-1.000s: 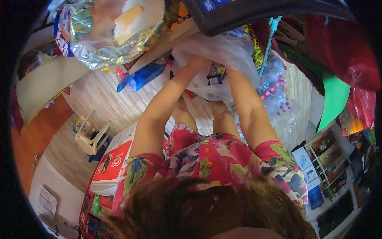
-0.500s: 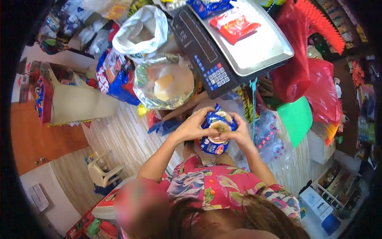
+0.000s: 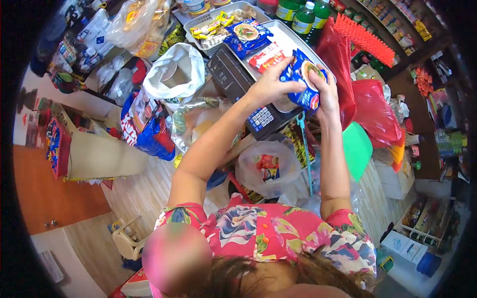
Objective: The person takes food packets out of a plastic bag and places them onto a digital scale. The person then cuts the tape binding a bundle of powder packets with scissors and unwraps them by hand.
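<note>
Left hand [image 3: 270, 87] and right hand [image 3: 327, 95] each pinch one side of a single blue noodle packet [image 3: 302, 84], held over the metal pan [image 3: 287, 36] of one digital scale [image 3: 229, 73]; the paired grip probably steadies the soft wrapper. On the pan, seemingly used as a raised rest, lie red packaging [image 3: 265, 59], count unclear, and blue packets [image 3: 247, 34], apparently at least two. Beyond stand at least three green bottles [image 3: 303, 21]; nearer the body, one translucent bag [image 3: 247, 163] gapes, its contents uncountable.

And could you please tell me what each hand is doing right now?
Left hand: closed on the left side of a blue packet, thumb across its front.
Right hand: closed on the right side of the same packet.
</note>
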The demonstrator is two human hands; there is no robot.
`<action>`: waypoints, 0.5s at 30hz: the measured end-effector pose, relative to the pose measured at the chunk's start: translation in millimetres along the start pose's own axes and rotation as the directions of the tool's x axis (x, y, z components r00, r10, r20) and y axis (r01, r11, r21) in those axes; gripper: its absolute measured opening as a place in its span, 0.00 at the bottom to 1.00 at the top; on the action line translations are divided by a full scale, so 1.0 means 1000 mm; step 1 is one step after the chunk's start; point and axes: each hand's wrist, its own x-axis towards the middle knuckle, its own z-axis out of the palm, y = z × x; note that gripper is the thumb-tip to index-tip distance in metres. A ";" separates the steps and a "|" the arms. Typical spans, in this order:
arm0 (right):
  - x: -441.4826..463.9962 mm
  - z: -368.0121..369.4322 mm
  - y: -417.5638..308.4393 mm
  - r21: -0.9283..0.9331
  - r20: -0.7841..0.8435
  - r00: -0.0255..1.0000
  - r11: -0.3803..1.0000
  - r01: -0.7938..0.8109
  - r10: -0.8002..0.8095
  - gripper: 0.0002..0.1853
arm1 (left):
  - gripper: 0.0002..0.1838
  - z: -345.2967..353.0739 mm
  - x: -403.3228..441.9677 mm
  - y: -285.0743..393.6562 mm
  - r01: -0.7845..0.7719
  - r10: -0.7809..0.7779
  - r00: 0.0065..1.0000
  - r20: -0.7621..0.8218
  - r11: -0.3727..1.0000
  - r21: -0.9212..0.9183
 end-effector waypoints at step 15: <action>0.219 0.015 0.029 -0.498 -0.385 0.784 0.825 0.268 -0.487 0.36 | 0.39 -0.097 0.081 -0.044 0.196 0.175 0.955 -0.238 0.226 0.954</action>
